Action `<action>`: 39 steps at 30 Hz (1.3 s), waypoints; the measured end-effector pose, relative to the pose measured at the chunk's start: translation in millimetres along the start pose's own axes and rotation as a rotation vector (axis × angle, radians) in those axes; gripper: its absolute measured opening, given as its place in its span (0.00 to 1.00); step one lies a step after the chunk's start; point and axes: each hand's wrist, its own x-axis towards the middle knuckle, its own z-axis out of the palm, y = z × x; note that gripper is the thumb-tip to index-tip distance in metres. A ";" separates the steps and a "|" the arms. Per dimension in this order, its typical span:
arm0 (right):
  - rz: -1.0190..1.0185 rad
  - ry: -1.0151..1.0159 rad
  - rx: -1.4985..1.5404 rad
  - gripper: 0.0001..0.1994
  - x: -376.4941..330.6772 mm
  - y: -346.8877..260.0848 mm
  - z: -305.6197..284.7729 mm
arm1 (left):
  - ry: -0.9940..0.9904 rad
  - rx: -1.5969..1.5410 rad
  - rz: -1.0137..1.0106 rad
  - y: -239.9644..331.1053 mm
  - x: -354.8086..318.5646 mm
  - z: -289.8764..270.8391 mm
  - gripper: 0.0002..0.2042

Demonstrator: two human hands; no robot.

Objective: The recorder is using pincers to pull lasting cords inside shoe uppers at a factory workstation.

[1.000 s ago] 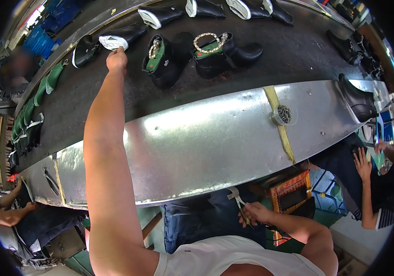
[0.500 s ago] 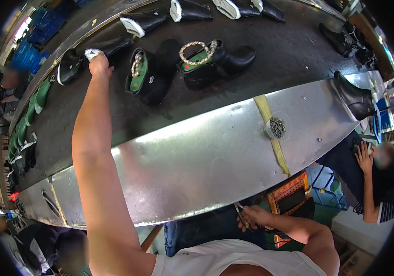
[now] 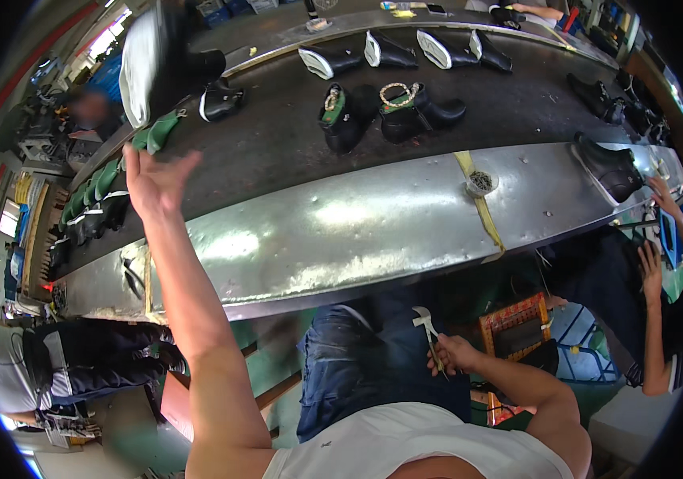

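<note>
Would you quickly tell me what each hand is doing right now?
Left hand: open, fingers spread, holding nothing; a blurred black boot with a white sole is just above it.
Right hand: closed on a metal hand tool.

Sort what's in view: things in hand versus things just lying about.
In hand:
- left hand reaching for the blurred black boot
- right hand holding a hammer

Lying about:
- boots with green lasts
- upturned shoes
- round tin

Plenty of open belt [image 3: 278, 144] left of the green-lined boots [image 3: 341, 120]; soles [image 3: 389, 52] crowd the strip behind them.
</note>
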 end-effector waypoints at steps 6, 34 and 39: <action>-0.046 0.036 -0.061 0.34 -2.3 16.9 16.4 | -0.663 -0.758 -0.479 14.9 -162.5 -31.6 0.39; -0.346 0.289 -0.517 0.13 -107.6 -1.6 83.8 | -0.852 0.535 -0.660 -197.0 -390.2 -65.7 0.27; -0.398 0.146 -0.764 0.14 -104.0 -23.0 118.3 | -0.750 0.619 -0.443 -175.2 -395.2 -88.7 0.26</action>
